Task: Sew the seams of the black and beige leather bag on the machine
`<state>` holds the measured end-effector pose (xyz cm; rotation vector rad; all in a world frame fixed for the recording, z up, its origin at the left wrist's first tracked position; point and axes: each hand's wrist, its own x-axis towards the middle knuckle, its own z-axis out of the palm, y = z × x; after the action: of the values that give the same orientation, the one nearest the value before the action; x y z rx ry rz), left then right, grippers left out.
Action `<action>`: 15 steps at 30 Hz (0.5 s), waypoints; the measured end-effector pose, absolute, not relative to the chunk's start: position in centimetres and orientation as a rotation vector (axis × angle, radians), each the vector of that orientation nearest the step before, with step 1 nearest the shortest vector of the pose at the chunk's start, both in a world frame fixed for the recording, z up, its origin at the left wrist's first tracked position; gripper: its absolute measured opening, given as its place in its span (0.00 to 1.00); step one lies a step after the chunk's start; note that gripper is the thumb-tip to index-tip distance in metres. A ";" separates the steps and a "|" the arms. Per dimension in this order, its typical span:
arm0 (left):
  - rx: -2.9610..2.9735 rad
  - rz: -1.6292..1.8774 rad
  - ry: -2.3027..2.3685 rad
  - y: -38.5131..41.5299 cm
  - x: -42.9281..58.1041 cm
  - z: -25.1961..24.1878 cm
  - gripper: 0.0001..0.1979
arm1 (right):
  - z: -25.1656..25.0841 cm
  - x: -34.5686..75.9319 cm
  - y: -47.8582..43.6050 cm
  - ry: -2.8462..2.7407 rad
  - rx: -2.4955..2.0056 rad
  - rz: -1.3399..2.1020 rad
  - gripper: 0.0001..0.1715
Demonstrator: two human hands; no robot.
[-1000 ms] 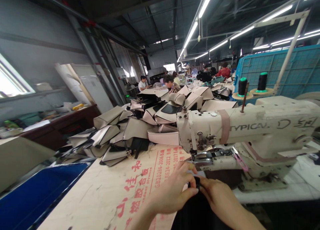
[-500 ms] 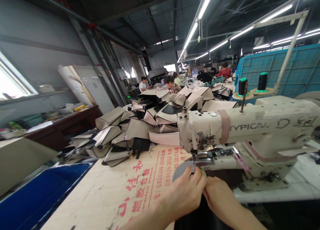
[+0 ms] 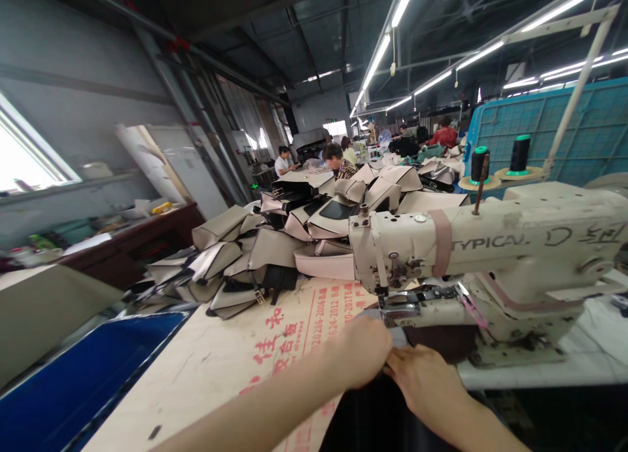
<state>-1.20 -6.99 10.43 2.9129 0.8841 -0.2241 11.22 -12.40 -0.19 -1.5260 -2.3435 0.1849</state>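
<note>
My left hand [image 3: 366, 348] is closed on a flat grey piece [image 3: 400, 337], right by the needle end of the sewing machine [image 3: 407, 246]. Parts of that piece show above and beside the knuckles; the rest is covered by the hand. Close against it, my right hand [image 3: 426, 381] has its fingers curled and pinched at the edge of dark, leather-like material [image 3: 380, 413]. This material hangs down below both hands. Its join with the grey piece is hidden by the fingers. Pink-handled thread snips [image 3: 473, 311] lie on the machine's arm.
Beige bags with black trim [image 3: 275, 248] are heaped behind the plywood board [image 3: 206, 367]. A blue bin [image 3: 98, 367] stands at left. Two black thread cones [image 3: 519, 156] sit above the machine, before a blue mesh crate [image 3: 549, 128]. Several people work farther back.
My left hand has turned and shifted slightly left and down, covering most of the grey piece. My right hand has moved slightly left. The camera view has shifted a little.
</note>
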 end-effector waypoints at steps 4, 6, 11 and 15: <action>2.455 -0.445 0.844 -2.9 -3.1 10.8 0.11 | 0.0 11.3 -12.8 -2.346 -1.512 0.212 0.19; 2.297 -0.375 0.919 -2.1 -4.2 10.1 0.11 | 0.1 11.6 -12.7 -2.327 -1.502 0.291 0.17; 2.138 0.227 1.326 -5.6 -6.4 7.5 0.13 | 0.5 12.8 -12.4 -2.242 -1.500 0.546 0.16; 1.962 0.876 1.466 -11.8 -6.8 4.9 0.11 | 0.5 12.9 -12.3 -2.176 -1.463 0.667 0.17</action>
<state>-6.80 -11.77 4.89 1.9625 1.4664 0.8758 12.89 -12.34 0.52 -1.4631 -2.1764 0.6666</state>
